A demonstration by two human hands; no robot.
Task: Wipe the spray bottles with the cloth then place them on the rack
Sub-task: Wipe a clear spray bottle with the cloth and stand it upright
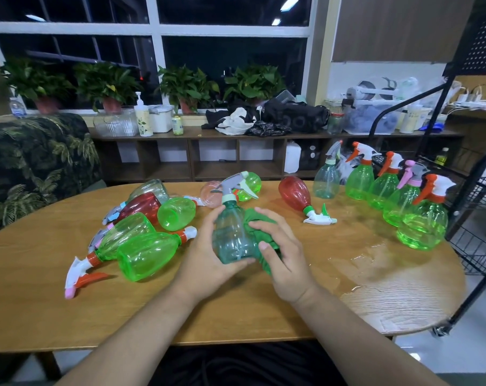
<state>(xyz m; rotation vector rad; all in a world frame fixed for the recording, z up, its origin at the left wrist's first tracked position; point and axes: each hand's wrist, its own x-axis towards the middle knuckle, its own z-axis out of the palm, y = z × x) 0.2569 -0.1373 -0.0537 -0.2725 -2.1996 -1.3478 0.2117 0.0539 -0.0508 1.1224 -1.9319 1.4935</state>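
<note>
A: Status on the bottle in hand?

B: Teal bottle (234, 235), translucent ribbed plastic, bulbous body, grey trigger head with a pale green collar. Upright, held over the middle of the worktop (41, 302). Left hand (208, 263) cups it from the left and underneath, grip clamped on the body.

A: Cloth?

B: Green cloth (260, 235), soft and crumpled, pressed against the bottle's right side. Right hand (282, 257) is closed over it, fingers curled around the bunched fabric.

A: Rest of the bottles?

B: Left pile lies on its side: a large green bottle (148, 256), smooth and glossy; a second green bottle (124, 236) with orange collar and white trigger pointing at the near edge; a dark red bottle (141, 208); a small green bottle (176, 214) showing its round base. All touching or overlapping. A lone red bottle (294, 193), teardrop-shaped, lies right of centre, its white and green trigger toward the near edge.

A: Standing ones?

B: A row upright along the right edge: one pale teal bottle (327, 178), then four green ones, nearest being the front green bottle (421, 228), orange and white trigger.

A: Rack?

B: Black wire rack (476, 240), metal grid shelves, just beside the right end of the worktop.

A: Surface?

B: Oval, wood grain, glossy wet patch (375, 263) on the right side.
</note>
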